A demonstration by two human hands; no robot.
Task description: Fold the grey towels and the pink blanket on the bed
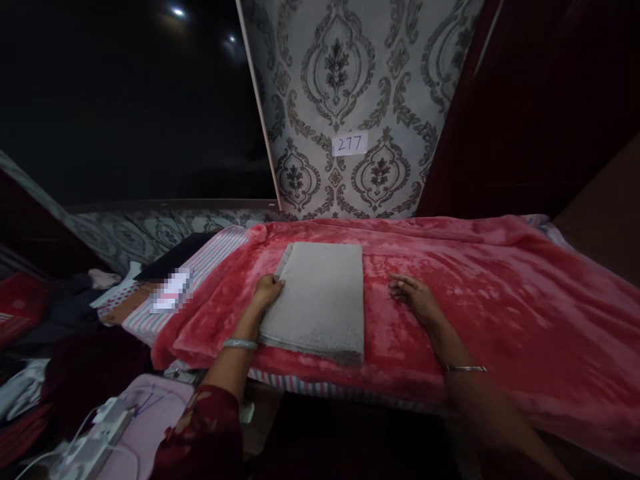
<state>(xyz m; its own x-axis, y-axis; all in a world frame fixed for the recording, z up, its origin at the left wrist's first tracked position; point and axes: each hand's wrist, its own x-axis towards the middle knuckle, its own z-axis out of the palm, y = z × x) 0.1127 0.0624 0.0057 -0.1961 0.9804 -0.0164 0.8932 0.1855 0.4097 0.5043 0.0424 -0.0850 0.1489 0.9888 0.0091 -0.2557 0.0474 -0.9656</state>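
Note:
A folded grey towel [320, 297] lies flat on a pink plush blanket [490, 287] that covers the table. My left hand [267, 291] is at the towel's left edge, fingers curled round that edge. My right hand [413, 295] rests flat on the blanket a little to the right of the towel, fingers stretched out, holding nothing. A bangle sits on each wrist.
A striped cloth [210, 263] shows under the blanket at the left. Piled clothes [60, 313] lie at the far left. An electric iron [95, 440] with its cord sits on a pink pad [155, 413] at bottom left. A patterned wall panel with the label 277 [349, 143] stands behind.

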